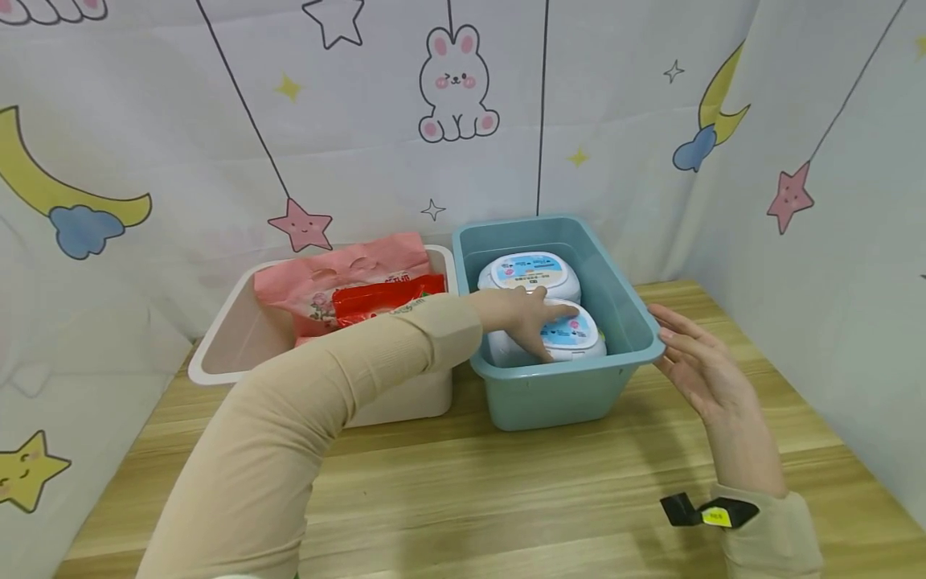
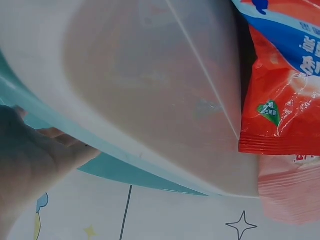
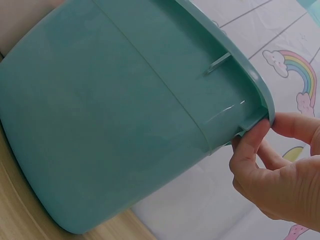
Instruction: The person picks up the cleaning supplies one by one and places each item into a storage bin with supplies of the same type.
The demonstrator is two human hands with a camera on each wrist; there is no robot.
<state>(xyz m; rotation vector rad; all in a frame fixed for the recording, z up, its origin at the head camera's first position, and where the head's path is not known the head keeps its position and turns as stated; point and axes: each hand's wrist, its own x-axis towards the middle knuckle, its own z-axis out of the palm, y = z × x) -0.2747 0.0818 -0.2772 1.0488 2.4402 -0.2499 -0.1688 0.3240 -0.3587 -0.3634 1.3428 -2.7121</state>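
Note:
Two white plastic tubs with blue-printed lids sit one behind the other in a teal bin [image 1: 557, 402], the rear tub [image 1: 531, 269] and the front tub [image 1: 575, 334]. My left hand [image 1: 526, 318] reaches in over the bin's left side, its spread fingers lying on the front tub's lid. In the left wrist view that hand is partly hidden at the bin's rim. My right hand [image 1: 698, 366] is at the bin's right front corner. The right wrist view shows its thumb and fingertips [image 3: 252, 132] pinching the rim there.
Left of the teal bin stands a beige bin [image 1: 239, 334] holding a pink bag [image 1: 297, 281] and a red packet [image 2: 285, 100]. My left forearm crosses over it. Both bins stand on a wood-grain table [image 1: 448, 498], with printed white curtain [image 1: 615, 96] behind and beside.

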